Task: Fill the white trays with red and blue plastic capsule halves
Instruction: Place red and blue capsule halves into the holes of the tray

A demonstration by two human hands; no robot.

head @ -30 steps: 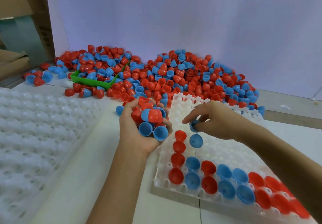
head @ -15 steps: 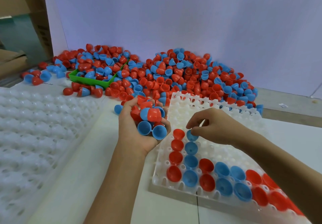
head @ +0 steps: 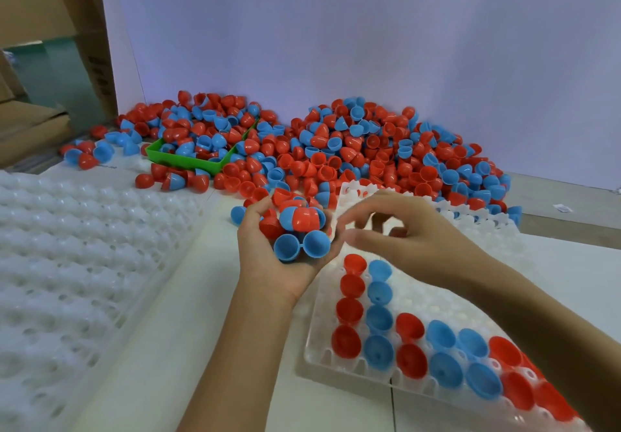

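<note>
The white plastic tray with round pockets [head: 477, 300] lies at four o'clock on the pale tabletop [head: 215, 331], its near-left pockets holding a red column, a blue column and a mixed near row of red and blue plastic capsule halves [head: 379, 320]. The left hand [head: 285, 247], palm up at the tray's left edge, cups a handful of halves in curled fingers. The right hand [head: 403, 233] hovers over the tray with blurred fingers loosely spread toward that handful, gripping nothing visible. At twelve o'clock a big loose heap of halves [head: 353, 149] banks against a white wall [head: 336, 28], burying a green plastic bin [head: 188, 159]. At nine o'clock lies another white dimpled tray [head: 77, 263]; brown cardboard [head: 30, 126] stands at ten.
</note>
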